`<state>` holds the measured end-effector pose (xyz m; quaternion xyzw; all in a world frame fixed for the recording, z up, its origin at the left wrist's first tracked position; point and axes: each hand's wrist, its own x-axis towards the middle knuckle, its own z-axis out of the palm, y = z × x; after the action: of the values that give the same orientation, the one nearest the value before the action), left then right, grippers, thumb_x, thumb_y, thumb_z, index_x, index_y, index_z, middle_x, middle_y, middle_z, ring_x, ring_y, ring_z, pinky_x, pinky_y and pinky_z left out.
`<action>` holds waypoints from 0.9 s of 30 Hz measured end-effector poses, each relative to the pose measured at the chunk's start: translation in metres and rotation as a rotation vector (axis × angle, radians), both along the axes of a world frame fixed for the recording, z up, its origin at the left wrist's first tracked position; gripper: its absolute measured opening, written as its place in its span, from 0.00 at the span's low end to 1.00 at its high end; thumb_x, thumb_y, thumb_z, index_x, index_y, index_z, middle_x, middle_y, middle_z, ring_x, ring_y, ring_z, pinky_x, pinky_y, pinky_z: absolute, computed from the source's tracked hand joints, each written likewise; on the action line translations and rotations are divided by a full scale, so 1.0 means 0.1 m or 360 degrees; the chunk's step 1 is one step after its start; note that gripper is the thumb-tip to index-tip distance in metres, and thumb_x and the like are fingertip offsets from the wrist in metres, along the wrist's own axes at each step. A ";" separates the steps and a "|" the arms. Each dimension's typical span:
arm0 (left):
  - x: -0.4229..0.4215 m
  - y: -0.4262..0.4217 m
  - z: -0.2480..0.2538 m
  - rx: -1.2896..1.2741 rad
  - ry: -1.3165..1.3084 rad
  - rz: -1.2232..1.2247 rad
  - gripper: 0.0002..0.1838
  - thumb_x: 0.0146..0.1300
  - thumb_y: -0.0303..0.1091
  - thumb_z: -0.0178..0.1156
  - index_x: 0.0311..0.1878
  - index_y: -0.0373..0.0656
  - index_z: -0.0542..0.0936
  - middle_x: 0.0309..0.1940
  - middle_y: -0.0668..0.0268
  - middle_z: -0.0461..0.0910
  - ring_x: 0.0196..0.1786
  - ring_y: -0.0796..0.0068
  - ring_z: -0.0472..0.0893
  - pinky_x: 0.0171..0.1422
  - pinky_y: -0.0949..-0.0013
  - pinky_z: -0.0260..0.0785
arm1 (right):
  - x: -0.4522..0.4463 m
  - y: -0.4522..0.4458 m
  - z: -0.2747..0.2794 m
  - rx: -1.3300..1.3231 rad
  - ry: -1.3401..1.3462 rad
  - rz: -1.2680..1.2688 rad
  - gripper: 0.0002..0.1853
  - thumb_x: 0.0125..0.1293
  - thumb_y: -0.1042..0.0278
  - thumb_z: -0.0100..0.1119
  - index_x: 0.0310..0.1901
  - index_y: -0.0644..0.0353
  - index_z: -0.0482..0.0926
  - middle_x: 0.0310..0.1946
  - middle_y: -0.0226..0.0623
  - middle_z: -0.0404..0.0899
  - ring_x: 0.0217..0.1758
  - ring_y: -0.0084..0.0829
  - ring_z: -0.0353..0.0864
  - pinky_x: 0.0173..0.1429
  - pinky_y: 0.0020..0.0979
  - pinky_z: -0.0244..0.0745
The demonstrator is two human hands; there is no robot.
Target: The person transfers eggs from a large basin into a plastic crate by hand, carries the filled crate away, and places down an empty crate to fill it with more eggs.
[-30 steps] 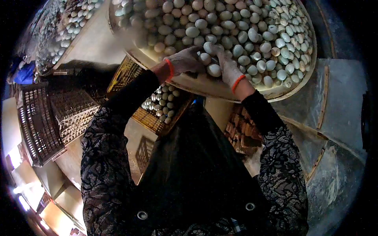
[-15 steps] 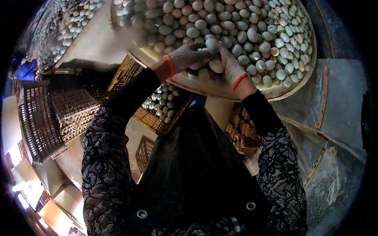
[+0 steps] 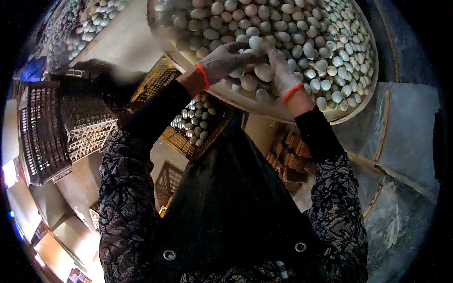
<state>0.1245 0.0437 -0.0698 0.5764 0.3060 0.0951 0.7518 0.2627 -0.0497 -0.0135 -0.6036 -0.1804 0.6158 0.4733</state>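
Observation:
My left hand [image 3: 226,62], in a pale knitted glove with an orange cuff, reaches over a round tub [image 3: 278,113] full of pale bluish eggs. My right hand [image 3: 284,73], gloved alike, meets it from the right. Both hands have curled fingers and are close together. A pale egg [image 3: 255,43] sits between their fingertips, and a larger-looking egg [image 3: 263,72] shows between the palms. The fingers partly cover both eggs, so which hand bears which is hard to see. More eggs [image 3: 248,82] lie just below the hands.
A yellow crate [image 3: 177,145] holding eggs stands below the tub, left of my apron. Dark and white plastic crates [image 3: 92,141] are stacked at the left. Red bricks [image 3: 290,158] lie at the right. Another heap of eggs [image 3: 96,21] is at the upper left.
The view has shifted slightly, so the tub sits a little lower and further right. The two eggs between my hands have moved up slightly with them.

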 end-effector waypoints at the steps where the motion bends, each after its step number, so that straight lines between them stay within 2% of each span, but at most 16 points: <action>1: -0.02 0.03 0.04 0.0148 -0.0061 0.0010 0.34 0.57 0.51 0.65 0.62 0.40 0.70 0.50 0.59 0.78 0.50 0.68 0.79 0.43 0.65 0.80 | -0.06 0.01 0.07 0.0018 -0.0066 -0.0057 0.35 0.62 0.38 0.53 0.62 0.56 0.68 0.57 0.38 0.69 0.56 0.30 0.70 0.60 0.34 0.67; 3: -0.11 0.19 -0.05 0.0424 -0.0225 0.0004 0.32 0.58 0.49 0.65 0.61 0.40 0.71 0.50 0.61 0.78 0.49 0.70 0.79 0.44 0.66 0.79 | 0.11 0.24 -0.31 0.0117 -0.0098 0.0002 0.34 0.63 0.40 0.53 0.62 0.57 0.69 0.57 0.38 0.70 0.55 0.31 0.70 0.59 0.35 0.68; 7: -0.69 0.23 0.51 0.0584 -0.0227 0.0134 0.28 0.63 0.47 0.61 0.61 0.42 0.71 0.49 0.62 0.79 0.49 0.72 0.80 0.47 0.69 0.78 | -0.40 0.54 0.15 0.0596 -0.0221 0.0257 0.30 0.64 0.45 0.53 0.60 0.58 0.69 0.53 0.40 0.73 0.51 0.33 0.73 0.56 0.36 0.70; 8: -0.89 0.22 0.61 0.0895 -0.0322 0.0197 0.29 0.63 0.46 0.61 0.62 0.40 0.70 0.49 0.61 0.79 0.48 0.72 0.80 0.48 0.70 0.78 | -0.58 0.61 0.22 0.0695 -0.0242 0.0327 0.29 0.64 0.46 0.53 0.60 0.58 0.70 0.52 0.41 0.73 0.50 0.33 0.74 0.55 0.37 0.70; 10: -1.23 0.01 1.18 0.0243 -0.0245 0.0468 0.28 0.65 0.39 0.58 0.65 0.40 0.65 0.50 0.57 0.78 0.51 0.63 0.78 0.54 0.64 0.72 | -0.93 0.78 0.20 0.0849 -0.0300 0.0471 0.27 0.64 0.49 0.53 0.59 0.58 0.70 0.50 0.42 0.75 0.48 0.34 0.75 0.54 0.38 0.71; 11: -1.42 0.02 1.12 0.0246 -0.0237 0.0511 0.28 0.65 0.39 0.58 0.65 0.40 0.65 0.50 0.57 0.78 0.51 0.63 0.78 0.54 0.64 0.72 | -1.11 0.84 0.14 0.0921 -0.0329 0.0545 0.26 0.65 0.50 0.53 0.58 0.59 0.70 0.49 0.43 0.76 0.47 0.35 0.76 0.53 0.38 0.71; 13: -1.90 -0.04 0.84 0.0533 -0.0104 0.0712 0.25 0.65 0.46 0.58 0.59 0.40 0.73 0.45 0.66 0.79 0.48 0.75 0.79 0.53 0.72 0.72 | -1.49 0.96 -0.10 0.1096 -0.0463 0.0712 0.24 0.65 0.53 0.53 0.57 0.59 0.70 0.47 0.44 0.77 0.45 0.36 0.78 0.52 0.39 0.72; 16: -2.43 -0.18 0.44 0.0439 0.0144 0.0928 0.25 0.65 0.45 0.59 0.60 0.39 0.72 0.45 0.66 0.80 0.47 0.76 0.79 0.52 0.73 0.72 | -2.01 0.97 -0.63 0.1225 -0.0558 0.0955 0.21 0.66 0.57 0.53 0.56 0.60 0.71 0.44 0.45 0.79 0.42 0.37 0.80 0.50 0.40 0.74; 17: -2.53 -0.25 0.27 0.0373 0.0115 0.0959 0.26 0.66 0.45 0.58 0.61 0.39 0.71 0.46 0.66 0.79 0.46 0.77 0.79 0.51 0.73 0.72 | -2.15 0.78 -0.52 0.0970 -0.0148 0.0870 0.19 0.66 0.57 0.53 0.52 0.60 0.73 0.41 0.44 0.80 0.39 0.36 0.80 0.47 0.37 0.74; 18: -2.63 -0.29 -0.08 0.0344 0.0275 0.1039 0.26 0.65 0.46 0.59 0.61 0.40 0.71 0.46 0.66 0.79 0.46 0.77 0.78 0.49 0.74 0.72 | -2.26 0.75 -0.66 0.0629 0.0050 0.0901 0.18 0.66 0.57 0.54 0.52 0.59 0.74 0.40 0.40 0.80 0.39 0.35 0.80 0.47 0.35 0.74; 20: -2.79 -0.42 -0.59 -0.0050 0.0209 0.1068 0.28 0.63 0.46 0.61 0.62 0.40 0.70 0.47 0.66 0.79 0.46 0.75 0.78 0.50 0.71 0.73 | -2.49 0.72 -0.96 -0.0103 0.0411 0.0807 0.17 0.66 0.57 0.54 0.52 0.56 0.76 0.39 0.33 0.81 0.40 0.33 0.79 0.48 0.31 0.74; 21: -2.73 -0.52 -0.99 -0.0092 0.0277 0.1094 0.30 0.62 0.46 0.62 0.62 0.38 0.70 0.48 0.63 0.79 0.49 0.74 0.78 0.51 0.70 0.73 | -2.44 0.67 -1.72 0.0326 0.0177 0.1014 0.18 0.68 0.58 0.51 0.56 0.55 0.73 0.46 0.36 0.79 0.47 0.33 0.77 0.54 0.31 0.71; 24: -2.52 -0.70 -1.43 -0.0267 0.0379 0.1045 0.32 0.61 0.47 0.63 0.63 0.36 0.69 0.52 0.59 0.77 0.54 0.70 0.76 0.59 0.67 0.69 | -2.19 0.41 -3.35 0.0356 -0.0381 0.1402 0.20 0.73 0.60 0.38 0.62 0.56 0.67 0.59 0.40 0.68 0.61 0.37 0.66 0.64 0.32 0.61; 25: -2.47 -0.81 -2.10 -0.0425 0.0451 0.1077 0.33 0.61 0.46 0.63 0.63 0.35 0.68 0.54 0.58 0.76 0.55 0.69 0.75 0.61 0.67 0.67 | -2.09 0.31 -3.95 0.0451 -0.0730 0.1629 0.21 0.74 0.61 0.34 0.64 0.56 0.65 0.63 0.41 0.64 0.66 0.38 0.62 0.68 0.33 0.58; 26: -2.49 -0.91 -2.51 -0.0233 0.0408 0.0986 0.34 0.61 0.46 0.64 0.63 0.34 0.68 0.56 0.57 0.75 0.56 0.68 0.75 0.60 0.67 0.67 | -2.00 0.17 -4.67 0.0683 -0.1108 0.1851 0.22 0.75 0.62 0.30 0.66 0.57 0.63 0.68 0.42 0.61 0.71 0.40 0.58 0.71 0.33 0.54; 27: -2.51 -1.01 -2.94 -0.0040 0.0364 0.0908 0.34 0.60 0.46 0.65 0.63 0.34 0.67 0.57 0.56 0.74 0.56 0.67 0.75 0.59 0.67 0.68 | -1.92 -0.01 -4.55 0.0315 -0.0925 0.1767 0.23 0.74 0.59 0.33 0.66 0.57 0.64 0.67 0.41 0.62 0.69 0.38 0.59 0.70 0.33 0.55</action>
<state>-0.1268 -0.0576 -0.3635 0.4649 0.5392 0.2329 0.6624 0.0711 -0.0508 -0.4685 -0.5160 -0.6437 0.5609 0.0688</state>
